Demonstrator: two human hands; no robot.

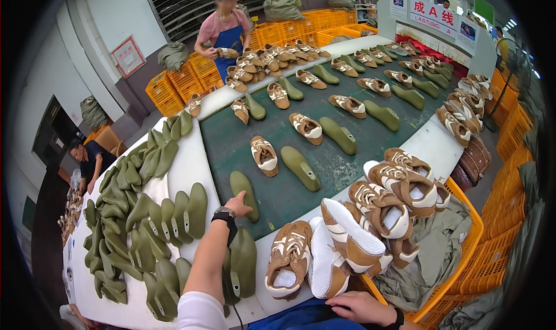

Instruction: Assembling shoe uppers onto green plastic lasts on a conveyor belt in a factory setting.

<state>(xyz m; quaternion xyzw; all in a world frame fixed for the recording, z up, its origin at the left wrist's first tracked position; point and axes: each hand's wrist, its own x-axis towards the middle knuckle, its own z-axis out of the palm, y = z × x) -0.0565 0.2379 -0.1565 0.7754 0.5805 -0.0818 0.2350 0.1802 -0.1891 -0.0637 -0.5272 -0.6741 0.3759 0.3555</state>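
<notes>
- The left hand (238, 204) lies with loosely open fingers on a green shoe last (244, 193) at the near edge of the dark conveyor belt (359, 92); a careless push could skew it out of line with the shoe-and-last pairs farther along.
- The right hand (362, 307) rests flat and open, gripping nothing, near the brown-and-white shoes (353, 237) piled beside the orange crate (469, 243). That heap leans; a nudge might tip some off.
- The upright lasts (174, 214) on the left could topple under the forearm.
</notes>
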